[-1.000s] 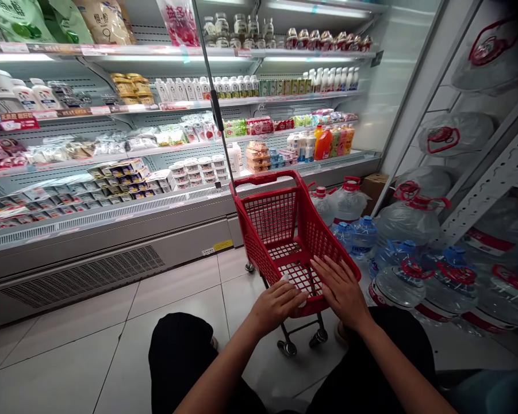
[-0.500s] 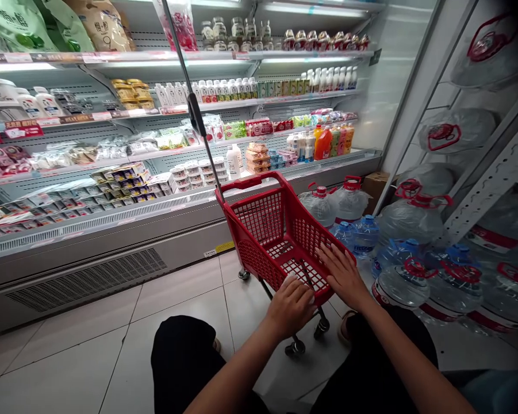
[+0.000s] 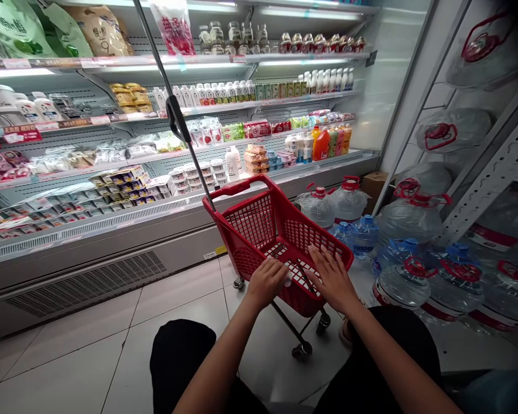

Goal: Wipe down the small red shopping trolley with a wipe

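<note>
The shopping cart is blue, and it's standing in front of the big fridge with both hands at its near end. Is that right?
Not quite: the shopping cart is red, not blue, as the head view shows. It does stand in front of the big fridge, with the left hand and right hand at its near end.

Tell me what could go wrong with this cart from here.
The red cart stands on wheels, so a push from the left hand or right hand at its near end might roll it into the water bottles beside it. One of the wheels also sits close to a shoe and could catch it.
</note>
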Action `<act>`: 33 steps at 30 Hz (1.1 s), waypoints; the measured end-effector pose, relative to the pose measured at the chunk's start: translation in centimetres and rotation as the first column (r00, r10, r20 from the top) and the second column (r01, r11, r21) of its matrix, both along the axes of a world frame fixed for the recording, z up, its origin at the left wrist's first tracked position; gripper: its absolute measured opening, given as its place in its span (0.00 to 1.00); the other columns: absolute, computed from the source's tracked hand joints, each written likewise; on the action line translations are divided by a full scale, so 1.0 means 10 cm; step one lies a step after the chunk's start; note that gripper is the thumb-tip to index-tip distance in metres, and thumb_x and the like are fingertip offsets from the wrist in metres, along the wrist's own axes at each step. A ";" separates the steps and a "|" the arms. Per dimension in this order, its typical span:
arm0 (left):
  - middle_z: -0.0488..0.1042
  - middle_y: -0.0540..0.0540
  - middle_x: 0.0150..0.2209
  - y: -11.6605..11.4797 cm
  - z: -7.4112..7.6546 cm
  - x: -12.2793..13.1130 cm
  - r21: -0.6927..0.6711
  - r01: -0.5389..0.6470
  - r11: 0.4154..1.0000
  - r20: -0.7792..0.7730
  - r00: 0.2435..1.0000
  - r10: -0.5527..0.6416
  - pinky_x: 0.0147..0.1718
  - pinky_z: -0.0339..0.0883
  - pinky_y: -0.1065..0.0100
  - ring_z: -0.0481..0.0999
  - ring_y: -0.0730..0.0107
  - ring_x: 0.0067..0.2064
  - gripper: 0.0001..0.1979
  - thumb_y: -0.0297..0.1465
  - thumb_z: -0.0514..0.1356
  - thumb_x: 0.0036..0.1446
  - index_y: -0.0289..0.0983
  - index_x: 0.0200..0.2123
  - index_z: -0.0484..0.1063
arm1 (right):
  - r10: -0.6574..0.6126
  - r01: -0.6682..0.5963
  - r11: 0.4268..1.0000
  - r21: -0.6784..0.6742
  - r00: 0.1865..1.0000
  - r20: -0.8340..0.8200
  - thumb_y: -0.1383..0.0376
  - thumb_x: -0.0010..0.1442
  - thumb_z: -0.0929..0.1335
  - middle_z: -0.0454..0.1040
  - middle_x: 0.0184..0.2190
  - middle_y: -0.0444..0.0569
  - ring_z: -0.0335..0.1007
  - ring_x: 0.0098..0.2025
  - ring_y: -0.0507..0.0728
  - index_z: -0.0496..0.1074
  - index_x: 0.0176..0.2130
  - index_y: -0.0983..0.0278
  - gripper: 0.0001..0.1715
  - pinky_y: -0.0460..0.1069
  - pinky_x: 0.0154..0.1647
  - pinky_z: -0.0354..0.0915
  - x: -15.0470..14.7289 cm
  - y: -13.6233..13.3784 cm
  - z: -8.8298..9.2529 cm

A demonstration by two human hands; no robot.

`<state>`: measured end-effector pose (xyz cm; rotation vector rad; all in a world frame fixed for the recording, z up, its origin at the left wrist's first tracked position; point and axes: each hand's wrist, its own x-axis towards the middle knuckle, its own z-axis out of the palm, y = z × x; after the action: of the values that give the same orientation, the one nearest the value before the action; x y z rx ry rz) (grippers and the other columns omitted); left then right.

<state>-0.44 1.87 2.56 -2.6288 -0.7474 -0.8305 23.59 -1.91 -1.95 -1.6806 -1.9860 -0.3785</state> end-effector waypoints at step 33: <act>0.54 0.48 0.75 -0.09 -0.15 -0.01 0.148 -0.215 0.965 -0.100 0.968 0.231 0.74 0.49 0.57 0.54 0.64 0.75 0.30 0.34 0.50 0.76 0.39 0.76 0.48 | 0.023 -0.032 0.991 0.127 0.997 0.069 0.59 0.74 0.62 0.50 0.76 0.45 0.51 0.75 0.65 0.37 0.77 0.54 0.43 0.61 0.67 0.60 -0.34 -0.45 0.03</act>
<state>-0.57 0.99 1.09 -2.3945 -0.9007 -0.6347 20.15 -6.44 -1.63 -1.5784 -1.9862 -0.5477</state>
